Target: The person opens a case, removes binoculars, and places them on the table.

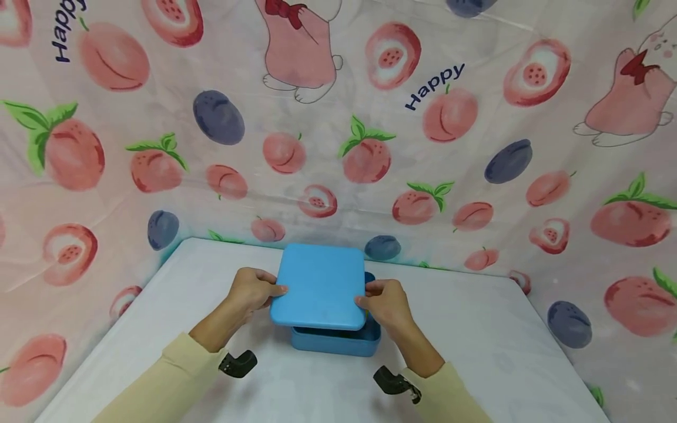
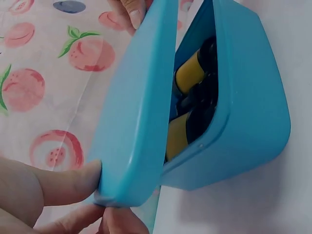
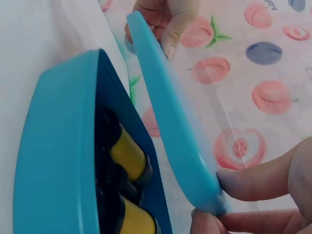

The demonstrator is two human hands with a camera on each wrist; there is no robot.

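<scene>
A flat light-blue lid [image 1: 321,286] is held between both hands, tilted above a blue box [image 1: 335,342]. My left hand [image 1: 252,292] pinches its left edge, thumb on top and fingers beneath. On the opposite edge, my right hand [image 1: 390,304] pinches in the same way. A gap shows between lid and box in both wrist views. Inside the box lie black and yellow cylindrical parts, one yellow part [image 2: 189,73] in the left wrist view and another yellow part [image 3: 129,155] in the right wrist view. They look like binoculars, partly hidden by the box wall.
The box stands on a white table [image 1: 465,329], towards its back edge. Behind and along the sides hangs a pink cloth [image 1: 317,129] printed with peaches and plums. A black wrist device [image 1: 238,364] sits at the left cuff, another black device [image 1: 394,382] at the right.
</scene>
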